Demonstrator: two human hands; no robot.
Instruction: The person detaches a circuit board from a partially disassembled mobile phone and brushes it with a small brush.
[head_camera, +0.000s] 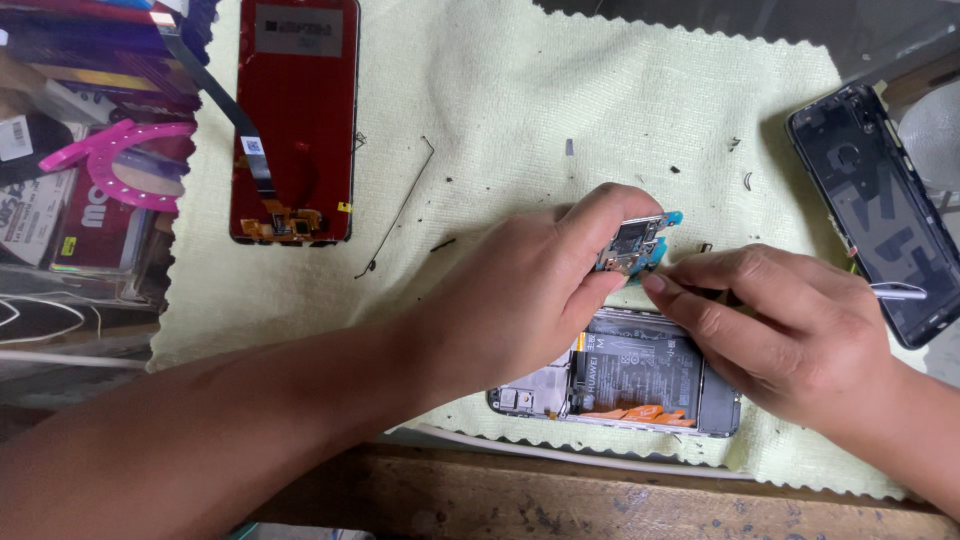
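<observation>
My left hand (535, 285) pinches a small blue-green circuit board (635, 243) between thumb and fingers, lifted above an opened phone body (640, 375). The phone body lies on a pale yellow cloth (520, 100) and shows its black battery and orange flex strips. My right hand (775, 325) touches the board's lower edge with its fingertips and grips a thin metal tool (898, 292) that sticks out to the right.
A red display panel (295, 120) with a black flex cable lies at the upper left. A black phone back cover (880, 215) rests at the right. Pink tape rolls and boxes (90, 170) crowd the left edge. Small screws and a thin wire dot the cloth.
</observation>
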